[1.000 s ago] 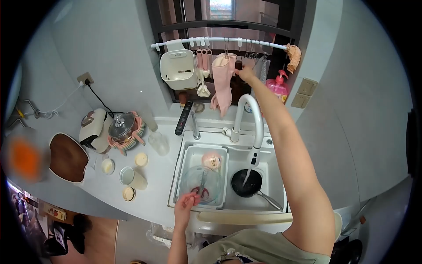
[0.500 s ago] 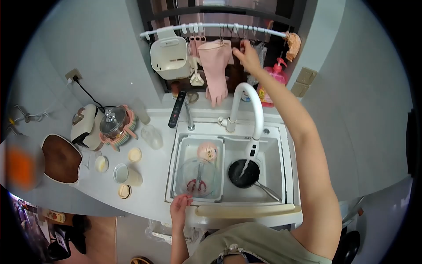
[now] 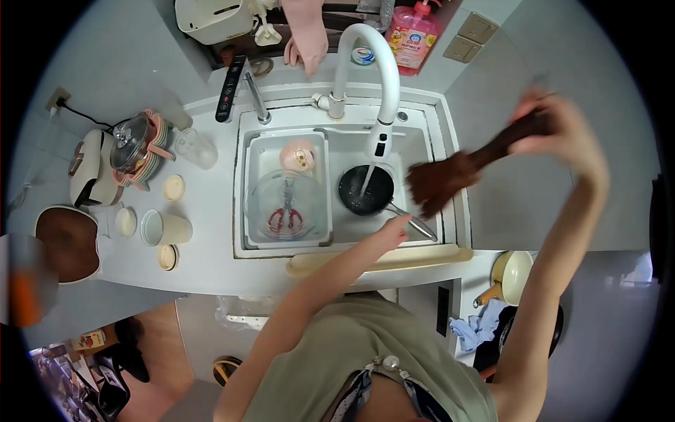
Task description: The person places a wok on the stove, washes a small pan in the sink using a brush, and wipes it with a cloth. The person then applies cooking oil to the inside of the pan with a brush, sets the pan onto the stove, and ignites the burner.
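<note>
My right hand (image 3: 555, 133) grips the dark handle of a brown brush (image 3: 446, 179), its bristles tilted down over the right edge of the sink. Slightly blurred, my left hand (image 3: 391, 235) is closed at the metal handle (image 3: 422, 226) of a small black pan (image 3: 365, 190); whether it grips the handle I cannot make out. Water runs from the white faucet (image 3: 381, 133) into the pan, which sits in the right basin. In the left basin's tray, a glass bowl (image 3: 256, 204) holds a whisk-like tool with red ends (image 3: 285, 220), beside a pink round item (image 3: 297, 155).
Jars and lids (image 3: 169, 228) stand on the counter at left, near a stack with a glass-lidded pot (image 3: 132, 144). A pink soap bottle (image 3: 411, 39) is behind the sink. A cream pan (image 3: 512, 276) and blue cloth (image 3: 478, 327) lie at lower right.
My right hand has come down from the hanging rail to the right, now with the brown brush. My left hand has moved right to the pan handle. The view has tilted downward.
</note>
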`<state>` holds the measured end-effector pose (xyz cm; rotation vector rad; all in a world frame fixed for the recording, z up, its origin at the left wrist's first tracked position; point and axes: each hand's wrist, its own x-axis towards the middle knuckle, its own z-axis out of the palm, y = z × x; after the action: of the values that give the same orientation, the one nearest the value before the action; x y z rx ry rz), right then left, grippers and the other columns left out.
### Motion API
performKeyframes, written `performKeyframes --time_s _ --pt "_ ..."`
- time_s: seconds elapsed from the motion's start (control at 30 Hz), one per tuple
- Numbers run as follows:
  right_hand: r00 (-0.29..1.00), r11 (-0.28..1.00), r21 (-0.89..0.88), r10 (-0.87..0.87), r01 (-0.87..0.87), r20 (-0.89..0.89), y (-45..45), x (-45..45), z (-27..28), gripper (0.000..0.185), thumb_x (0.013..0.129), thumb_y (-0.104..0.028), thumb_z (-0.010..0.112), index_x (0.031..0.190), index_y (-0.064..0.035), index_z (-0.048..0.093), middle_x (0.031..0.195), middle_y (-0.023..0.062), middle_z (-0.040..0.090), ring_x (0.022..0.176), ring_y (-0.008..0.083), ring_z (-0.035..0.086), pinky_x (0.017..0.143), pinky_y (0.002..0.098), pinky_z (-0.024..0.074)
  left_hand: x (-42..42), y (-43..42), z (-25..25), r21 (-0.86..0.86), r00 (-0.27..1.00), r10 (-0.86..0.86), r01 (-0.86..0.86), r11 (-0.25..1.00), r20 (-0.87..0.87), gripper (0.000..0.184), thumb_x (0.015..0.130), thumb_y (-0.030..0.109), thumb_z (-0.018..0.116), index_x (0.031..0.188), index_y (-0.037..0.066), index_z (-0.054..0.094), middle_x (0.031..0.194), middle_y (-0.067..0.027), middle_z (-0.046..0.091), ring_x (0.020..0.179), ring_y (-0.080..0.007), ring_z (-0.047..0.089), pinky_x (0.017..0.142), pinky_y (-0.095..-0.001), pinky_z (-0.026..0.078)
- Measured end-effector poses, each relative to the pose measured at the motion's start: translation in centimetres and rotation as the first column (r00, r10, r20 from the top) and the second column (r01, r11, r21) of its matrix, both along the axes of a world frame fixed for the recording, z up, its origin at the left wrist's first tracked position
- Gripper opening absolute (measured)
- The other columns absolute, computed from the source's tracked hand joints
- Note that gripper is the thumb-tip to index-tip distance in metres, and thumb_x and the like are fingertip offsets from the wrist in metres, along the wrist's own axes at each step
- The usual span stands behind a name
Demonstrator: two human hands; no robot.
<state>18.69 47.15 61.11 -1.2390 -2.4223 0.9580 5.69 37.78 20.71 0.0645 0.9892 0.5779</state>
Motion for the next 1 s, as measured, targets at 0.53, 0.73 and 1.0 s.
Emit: performKeyframes --time_s 0.53,0.73,1.0 --pt "0.643 0.850 0.099 0.310 -0.518 0.700 7.4 -9.6 -44.1 0.015 0.073 -0.012 0.057 0.086 -0.0111 0.065 0.082 0.0103 0.065 0.079 0.0289 0.063 0.067 0.0359 0.0506 2.1 1.2 -7.1 -0.075 0.908 0.405 -0.414 0.907 -0.110 0.013 0.072 0.006 0.063 0.071 -0.003 0.053 0.061 -0.0105 0.054 0.052 -0.0214 0.055 0.044 -0.0354 0.044" --pt "0.712 0.903 0.175 0.177 -0.392 0.680 9.7 -9.8 -48.1 0.015 0.068 -0.012 0.060 0.082 -0.0108 0.066 0.084 0.0067 0.066 0.080 0.0259 0.063 0.068 0.0357 0.0507 -4.3 -0.7 -3.9 0.089 0.877 0.046 -0.004 0.996 -0.478 0.016 0.064 0.002 0.058 0.051 -0.002 0.050 0.049 -0.0114 0.051 0.041 -0.0205 0.050 0.040 -0.0328 0.039" --pt "0.715 0.895 -0.387 0.418 -0.220 0.560 9.2 -9.3 -44.0 0.025 0.066 -0.030 0.067 0.081 -0.0107 0.069 0.076 0.0110 0.065 0.070 0.0271 0.063 0.059 0.0346 0.0494 -8.5 -1.0 -5.1 0.486 0.711 -0.213 0.637 0.598 -0.670 0.014 0.063 0.004 0.057 0.051 -0.002 0.051 0.049 -0.0123 0.052 0.041 -0.0199 0.051 0.041 -0.0319 0.040"
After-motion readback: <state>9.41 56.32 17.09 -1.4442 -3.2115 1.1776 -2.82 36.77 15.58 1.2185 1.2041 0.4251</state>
